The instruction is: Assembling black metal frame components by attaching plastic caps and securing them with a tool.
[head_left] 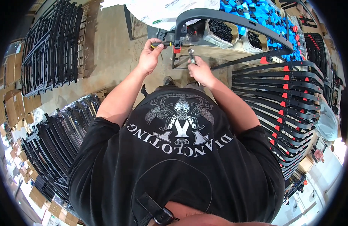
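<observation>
My left hand (151, 54) is closed on the black and yellow handle of a screwdriver (161, 44). Its tip points right, against the red piece (177, 49) at the end of a bent black metal frame (208, 14). The frame lies across the corner of a wooden workbench (215, 52). To the right and slightly lower, my right hand (200, 70) grips a ratchet wrench (191, 56), its round head upward. The wrench is apart from the frame.
Cardboard boxes of small black parts (220, 31) stand on the bench beside a heap of blue parts (253, 11) and a white sack (155, 15). Black frames with red pieces (283, 101) are stacked at right. More black frames (53, 49) and racked bars (61, 135) stand left.
</observation>
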The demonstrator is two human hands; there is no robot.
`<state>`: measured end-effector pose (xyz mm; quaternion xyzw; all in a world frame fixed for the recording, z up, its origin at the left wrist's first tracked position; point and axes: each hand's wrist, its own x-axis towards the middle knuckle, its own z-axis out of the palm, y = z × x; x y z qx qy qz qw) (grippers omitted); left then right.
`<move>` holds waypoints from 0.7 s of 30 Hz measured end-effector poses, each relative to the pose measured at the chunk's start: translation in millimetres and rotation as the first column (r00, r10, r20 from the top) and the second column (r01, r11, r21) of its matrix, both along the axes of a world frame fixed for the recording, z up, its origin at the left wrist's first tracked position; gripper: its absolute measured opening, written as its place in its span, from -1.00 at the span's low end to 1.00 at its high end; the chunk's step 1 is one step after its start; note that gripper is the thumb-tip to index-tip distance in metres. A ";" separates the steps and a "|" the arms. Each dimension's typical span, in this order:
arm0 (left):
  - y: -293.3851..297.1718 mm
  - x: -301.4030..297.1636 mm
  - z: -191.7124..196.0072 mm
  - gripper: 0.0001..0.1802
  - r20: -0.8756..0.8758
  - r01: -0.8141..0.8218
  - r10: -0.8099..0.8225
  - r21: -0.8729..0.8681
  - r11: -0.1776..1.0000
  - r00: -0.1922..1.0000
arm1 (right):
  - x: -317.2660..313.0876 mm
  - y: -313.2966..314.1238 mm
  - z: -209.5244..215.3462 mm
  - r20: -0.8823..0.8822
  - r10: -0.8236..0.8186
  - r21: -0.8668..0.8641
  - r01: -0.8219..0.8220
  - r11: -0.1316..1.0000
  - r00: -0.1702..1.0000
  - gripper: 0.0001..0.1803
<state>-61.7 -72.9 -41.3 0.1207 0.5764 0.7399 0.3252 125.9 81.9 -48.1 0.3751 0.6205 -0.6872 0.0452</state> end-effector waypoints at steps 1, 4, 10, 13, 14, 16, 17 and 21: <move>0.3 0.6 1.2 -0.76 0.037 0.004 -0.003 -0.032 0.999 0.999 | -9.5 1.3 -3.0 -0.001 -0.007 -0.001 0.007 1.000 1.000 -0.74; 17.6 16.6 14.9 -0.72 0.090 -0.111 0.138 -0.252 0.961 0.986 | -43.1 -4.0 6.7 0.120 0.069 0.337 -0.107 0.935 0.990 -0.64; 19.1 11.5 -4.8 -0.81 -0.140 -0.174 0.134 -0.327 0.929 0.981 | -74.9 -18.7 41.4 0.402 0.179 0.631 -0.414 0.656 0.898 -0.53; 26.0 12.2 2.1 -0.79 -0.082 -0.169 0.151 -0.312 0.935 0.985 | -68.5 -17.1 48.4 0.348 0.331 0.592 -0.480 0.648 0.877 -0.62; 22.1 16.8 1.9 -0.78 -0.113 -0.199 0.171 -0.318 0.927 0.979 | -72.8 -15.2 66.0 0.269 0.335 0.293 -0.408 0.865 0.903 -0.63; 18.4 18.3 -0.4 -0.77 -0.142 -0.236 0.198 -0.333 0.913 0.970 | -77.4 -5.1 91.2 0.193 0.197 -0.274 -0.140 0.951 0.961 -0.61; 24.8 16.4 1.3 -0.76 -0.174 -0.248 0.199 -0.332 0.910 0.964 | -74.9 0.7 75.0 0.189 0.189 -0.271 -0.134 0.953 0.964 -0.61; 29.5 20.4 5.4 -0.76 -0.113 -0.208 0.179 -0.347 0.915 0.977 | -69.2 -2.1 17.9 0.382 0.249 0.654 -0.450 0.608 0.890 -0.64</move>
